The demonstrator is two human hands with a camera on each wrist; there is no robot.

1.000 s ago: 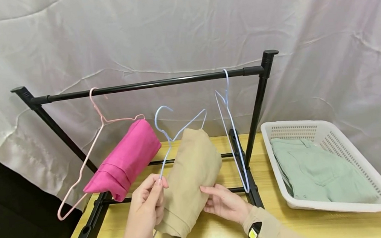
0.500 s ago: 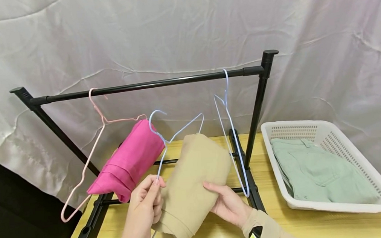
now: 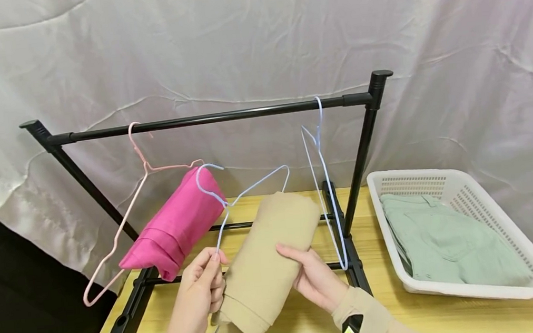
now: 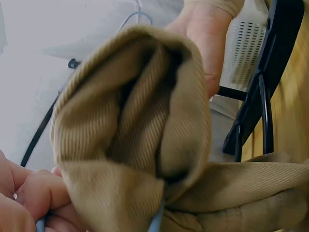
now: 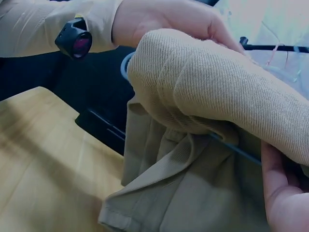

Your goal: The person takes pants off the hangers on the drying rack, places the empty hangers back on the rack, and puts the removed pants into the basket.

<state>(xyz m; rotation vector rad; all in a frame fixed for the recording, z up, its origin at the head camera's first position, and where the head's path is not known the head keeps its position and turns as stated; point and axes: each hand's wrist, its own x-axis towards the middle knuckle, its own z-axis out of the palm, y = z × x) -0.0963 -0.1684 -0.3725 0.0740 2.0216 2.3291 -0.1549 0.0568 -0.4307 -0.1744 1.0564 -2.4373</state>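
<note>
Khaki trousers (image 3: pixel 271 256) lie folded over the lower bar of a light blue wire hanger (image 3: pixel 225 204), tilted above the table. My left hand (image 3: pixel 197 291) pinches the hanger's near side wire between thumb and fingers. On the right, my right hand (image 3: pixel 316 278) grips the edge of the trousers, thumb on top and the other fingers mostly hidden beneath. The hanger's hook points up and is free of the rack. In the left wrist view the open end of the folded trousers (image 4: pixel 130 125) faces the camera; the right wrist view shows the layers (image 5: pixel 207 82) hanging over the blue bar.
A black rack (image 3: pixel 233 116) spans the table behind the hands. From it hang a pink hanger (image 3: pixel 145 167) with a bright pink folded garment (image 3: pixel 176 222) and a bare blue hanger (image 3: pixel 318 143). A white basket (image 3: pixel 448 289) at right holds folded pale green trousers (image 3: pixel 454 240).
The blue hanger's hook has swung left and slightly down, now overlapping the pink garment in view. The trousers lie wider and a little lower, with both hands still holding on.
</note>
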